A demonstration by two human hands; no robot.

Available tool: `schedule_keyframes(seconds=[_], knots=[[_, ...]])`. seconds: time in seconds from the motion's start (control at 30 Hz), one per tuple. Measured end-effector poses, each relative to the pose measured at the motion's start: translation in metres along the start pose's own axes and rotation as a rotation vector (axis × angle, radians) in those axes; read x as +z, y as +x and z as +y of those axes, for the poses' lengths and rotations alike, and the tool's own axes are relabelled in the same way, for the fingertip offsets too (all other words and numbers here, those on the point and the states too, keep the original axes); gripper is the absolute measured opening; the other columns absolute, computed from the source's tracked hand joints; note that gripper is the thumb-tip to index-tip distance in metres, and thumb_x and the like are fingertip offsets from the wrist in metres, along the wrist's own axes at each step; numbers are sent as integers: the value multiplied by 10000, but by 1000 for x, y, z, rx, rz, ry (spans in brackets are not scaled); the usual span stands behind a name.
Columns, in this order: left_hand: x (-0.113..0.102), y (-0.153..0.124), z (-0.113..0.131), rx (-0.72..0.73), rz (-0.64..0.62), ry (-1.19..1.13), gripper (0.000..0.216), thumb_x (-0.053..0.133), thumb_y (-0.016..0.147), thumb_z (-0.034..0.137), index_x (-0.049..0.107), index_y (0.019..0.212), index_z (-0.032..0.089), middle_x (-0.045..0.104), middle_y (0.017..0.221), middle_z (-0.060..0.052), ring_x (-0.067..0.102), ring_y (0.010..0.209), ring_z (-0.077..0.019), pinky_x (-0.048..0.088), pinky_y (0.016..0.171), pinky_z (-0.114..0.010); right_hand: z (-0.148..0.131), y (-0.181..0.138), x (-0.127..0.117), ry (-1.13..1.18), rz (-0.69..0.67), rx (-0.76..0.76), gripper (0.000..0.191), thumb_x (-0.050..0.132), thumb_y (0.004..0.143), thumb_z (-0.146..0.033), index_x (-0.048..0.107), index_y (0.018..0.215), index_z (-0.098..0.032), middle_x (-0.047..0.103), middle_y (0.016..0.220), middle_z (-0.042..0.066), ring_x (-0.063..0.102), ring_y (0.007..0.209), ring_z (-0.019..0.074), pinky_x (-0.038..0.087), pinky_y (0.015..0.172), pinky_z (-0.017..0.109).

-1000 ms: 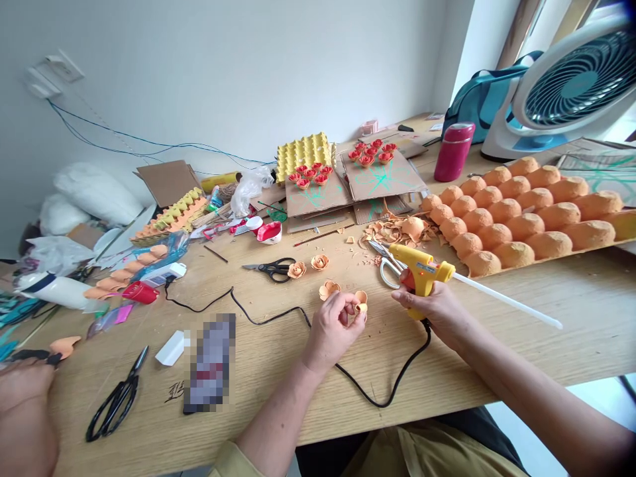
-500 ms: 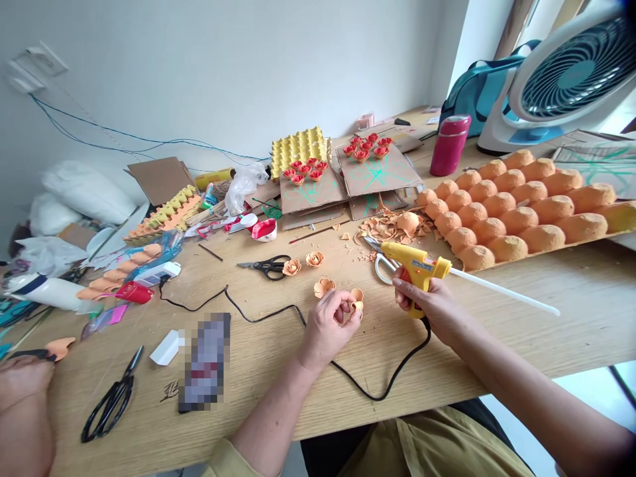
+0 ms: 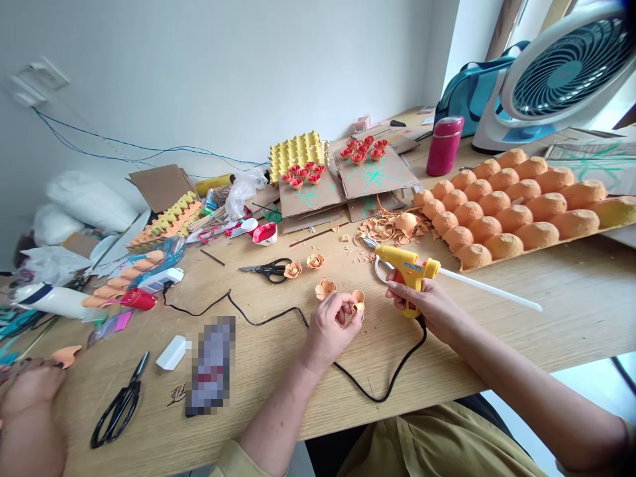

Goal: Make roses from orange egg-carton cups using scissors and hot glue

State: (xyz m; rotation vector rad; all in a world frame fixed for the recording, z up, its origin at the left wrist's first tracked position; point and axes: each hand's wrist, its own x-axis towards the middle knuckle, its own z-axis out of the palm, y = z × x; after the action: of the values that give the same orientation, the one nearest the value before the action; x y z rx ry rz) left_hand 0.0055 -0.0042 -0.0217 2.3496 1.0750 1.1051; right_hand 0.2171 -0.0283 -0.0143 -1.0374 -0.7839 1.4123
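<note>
Between the fingertips of my left hand (image 3: 332, 329) is a small rolled orange egg-carton piece (image 3: 358, 307). Just behind it on the table lies a cut carton cup (image 3: 358, 296), partly hidden by my fingers. My right hand (image 3: 422, 301) is wrapped round the handle of a yellow glue gun (image 3: 408, 265), its nozzle pointing up and left. A white glue stick (image 3: 489, 289) juts from the gun's back. Close to my left hand sits an orange carton flower (image 3: 325, 288), with two finished-looking flowers, one here (image 3: 293, 269), beside black-handled scissors (image 3: 271, 269).
A large orange egg tray (image 3: 501, 212) fills the right side, with carton scraps (image 3: 392, 228) beside it. Red flowers stand on cardboard (image 3: 377, 175) at the back. The gun's black cord (image 3: 380, 399) loops across the table. At left are scissors (image 3: 119, 407) and another person's hand (image 3: 34, 387).
The view has shifted slightly. My right hand has brought the glue gun a little left, nearer my left hand. The other person's hand at the left has moved a little.
</note>
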Motion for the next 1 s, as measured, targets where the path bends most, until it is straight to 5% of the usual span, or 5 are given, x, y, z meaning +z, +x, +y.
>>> schedule_keyframes(seconds=[0.53, 0.7, 0.77, 0.87, 1.0], knots=[[-17, 6, 13, -95, 69, -331, 121, 745, 763, 130, 683, 857, 176, 573, 1231, -103, 648, 765, -94, 601, 623, -217, 1, -5, -1, 79, -311, 41, 316, 803, 804, -412, 581, 738, -198, 442, 633, -45, 349, 565, 106, 295, 532, 269], [-20, 9, 15, -211, -81, -598, 116, 751, 766, 148, 686, 861, 160, 329, 1607, -148, 726, 961, -185, 648, 739, -295, -1, -8, 0, 83, -411, 74, 346, 796, 803, -432, 565, 703, -194, 423, 608, -44, 336, 540, 100, 263, 515, 266], [-17, 10, 13, -214, -156, -728, 117, 746, 769, 142, 677, 861, 161, 384, 1580, -145, 710, 1069, -220, 632, 856, -331, -1, -8, -1, 81, -439, 90, 351, 794, 804, -426, 569, 684, -186, 431, 604, -36, 345, 534, 100, 260, 510, 267], [-11, 9, 12, -215, -216, -784, 136, 733, 764, 118, 662, 869, 169, 670, 1227, -121, 689, 1077, -202, 570, 978, -352, 1, -9, -2, 93, -432, 91, 326, 798, 803, -407, 594, 693, -177, 437, 597, -31, 342, 525, 99, 257, 501, 266], [-5, 7, 17, -207, -244, -635, 117, 739, 761, 142, 658, 843, 164, 700, 904, -63, 675, 888, -167, 574, 872, -303, 1, -6, -2, 160, -264, -36, 272, 796, 810, -395, 599, 783, -210, 393, 633, -54, 304, 541, 105, 281, 501, 264]])
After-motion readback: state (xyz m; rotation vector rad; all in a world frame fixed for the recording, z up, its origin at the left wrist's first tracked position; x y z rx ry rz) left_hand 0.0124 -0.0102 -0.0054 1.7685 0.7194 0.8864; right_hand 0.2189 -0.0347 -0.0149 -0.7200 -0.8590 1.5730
